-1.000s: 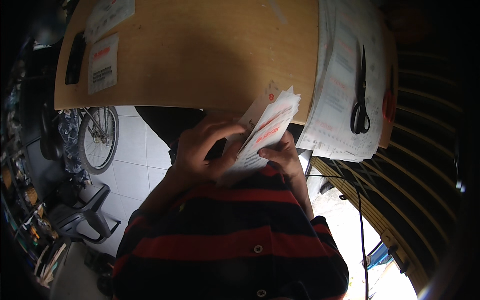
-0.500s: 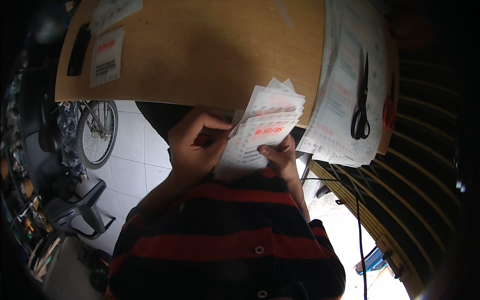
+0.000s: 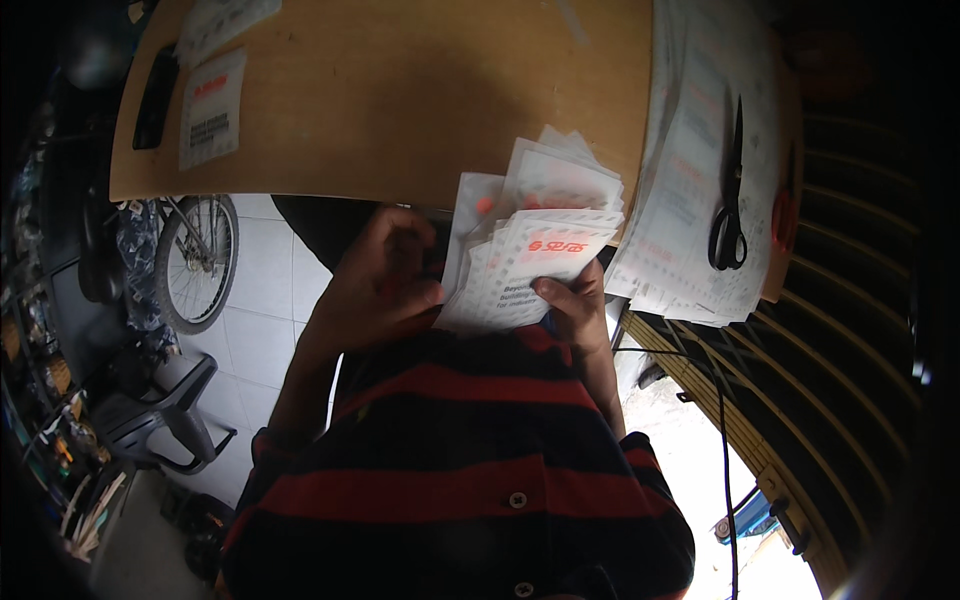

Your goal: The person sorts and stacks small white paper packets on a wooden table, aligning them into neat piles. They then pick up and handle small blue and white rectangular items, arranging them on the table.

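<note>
A loose stack of white printed paper sheets (image 3: 530, 265) is fanned out in front of my chest, with red and dark print on the top one. My right hand (image 3: 577, 308) grips its lower right side, thumb pressed on the top sheet and the fingers hidden beneath. At the left edge of the stack is my left hand (image 3: 392, 268), half curled, with a gap between thumb and forefinger. Nothing shows in it. One sheet sticks out to the left from the rest, and several corners poke up at the back.
Ahead lies a wooden table (image 3: 330, 100) with a printed sheet (image 3: 212, 110) and a dark phone-like object (image 3: 155, 98) at left. On the right, black-handled scissors (image 3: 730, 215) rest on larger printed sheets (image 3: 670, 190). A bicycle wheel (image 3: 198, 265) and dark chair (image 3: 165, 410) stand at left.
My left hand has come away from the sheets' upper left edge and moved slightly left. The stack has shifted a little right and spread wider, with a sheet showing at its left.
</note>
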Demonstrator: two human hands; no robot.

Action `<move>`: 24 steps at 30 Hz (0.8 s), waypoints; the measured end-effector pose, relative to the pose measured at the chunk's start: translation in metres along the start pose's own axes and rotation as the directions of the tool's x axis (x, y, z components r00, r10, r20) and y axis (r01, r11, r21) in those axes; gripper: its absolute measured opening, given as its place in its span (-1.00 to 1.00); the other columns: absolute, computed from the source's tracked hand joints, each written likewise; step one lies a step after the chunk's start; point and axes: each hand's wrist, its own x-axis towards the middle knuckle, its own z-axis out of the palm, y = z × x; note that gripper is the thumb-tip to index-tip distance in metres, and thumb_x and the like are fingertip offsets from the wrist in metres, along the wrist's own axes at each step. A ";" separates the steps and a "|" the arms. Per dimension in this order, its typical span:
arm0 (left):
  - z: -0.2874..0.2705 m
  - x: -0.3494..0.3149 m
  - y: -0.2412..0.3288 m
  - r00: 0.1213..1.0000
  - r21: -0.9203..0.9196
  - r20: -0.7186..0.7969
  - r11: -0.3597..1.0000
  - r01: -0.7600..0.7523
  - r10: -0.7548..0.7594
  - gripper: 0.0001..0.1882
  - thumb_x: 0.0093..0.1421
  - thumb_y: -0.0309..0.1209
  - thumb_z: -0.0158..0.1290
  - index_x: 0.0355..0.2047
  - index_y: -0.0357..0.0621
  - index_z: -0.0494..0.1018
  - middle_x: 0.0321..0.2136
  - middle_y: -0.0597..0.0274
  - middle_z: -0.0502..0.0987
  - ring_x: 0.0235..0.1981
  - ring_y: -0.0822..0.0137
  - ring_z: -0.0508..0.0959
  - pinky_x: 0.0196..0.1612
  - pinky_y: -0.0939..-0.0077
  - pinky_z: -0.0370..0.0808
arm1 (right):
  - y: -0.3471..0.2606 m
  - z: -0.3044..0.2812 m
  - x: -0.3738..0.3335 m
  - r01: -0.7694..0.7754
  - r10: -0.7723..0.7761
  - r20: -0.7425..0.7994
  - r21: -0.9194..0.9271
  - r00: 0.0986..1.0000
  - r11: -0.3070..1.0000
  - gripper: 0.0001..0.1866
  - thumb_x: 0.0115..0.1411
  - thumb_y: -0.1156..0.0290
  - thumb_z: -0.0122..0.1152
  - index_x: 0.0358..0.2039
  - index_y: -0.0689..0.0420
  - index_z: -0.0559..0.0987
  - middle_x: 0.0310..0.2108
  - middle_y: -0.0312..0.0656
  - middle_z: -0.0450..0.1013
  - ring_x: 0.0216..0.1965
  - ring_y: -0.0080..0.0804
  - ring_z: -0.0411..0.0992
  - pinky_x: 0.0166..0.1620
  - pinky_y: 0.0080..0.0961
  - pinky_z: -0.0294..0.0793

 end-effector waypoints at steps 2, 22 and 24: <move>0.012 0.007 -0.001 0.997 -0.207 -0.071 0.978 0.008 -0.023 -0.43 0.05 -0.48 0.19 0.07 -0.23 0.24 -0.07 0.18 0.45 -0.04 0.42 0.44 -0.02 0.49 0.36 | -0.003 -0.001 0.001 -0.031 0.038 0.075 -0.093 0.996 0.995 -0.56 0.05 0.65 0.26 -0.01 0.26 0.44 -0.11 -0.15 0.49 -0.07 -0.43 0.44 0.04 -0.46 0.38; 0.046 0.011 -0.009 0.965 -0.110 0.064 0.960 0.259 -0.253 -0.40 0.02 -0.44 0.27 0.06 -0.26 0.31 -0.08 0.14 0.48 -0.02 0.33 0.46 0.02 0.41 0.43 | -0.015 0.037 0.002 0.065 -0.087 -0.061 -0.300 0.994 0.952 -0.59 0.20 0.53 0.18 0.05 0.30 0.37 -0.10 -0.12 0.47 -0.02 -0.39 0.41 0.08 -0.45 0.37; 0.042 0.011 -0.005 0.954 -0.116 0.127 0.951 0.285 -0.270 -0.39 0.02 -0.44 0.27 0.07 -0.26 0.31 -0.06 0.14 0.47 0.00 0.33 0.45 0.04 0.40 0.42 | -0.019 0.030 0.004 0.061 -0.061 0.010 -0.301 0.998 0.952 -0.60 0.20 0.55 0.18 0.05 0.28 0.38 -0.11 -0.13 0.48 -0.04 -0.39 0.43 0.06 -0.45 0.40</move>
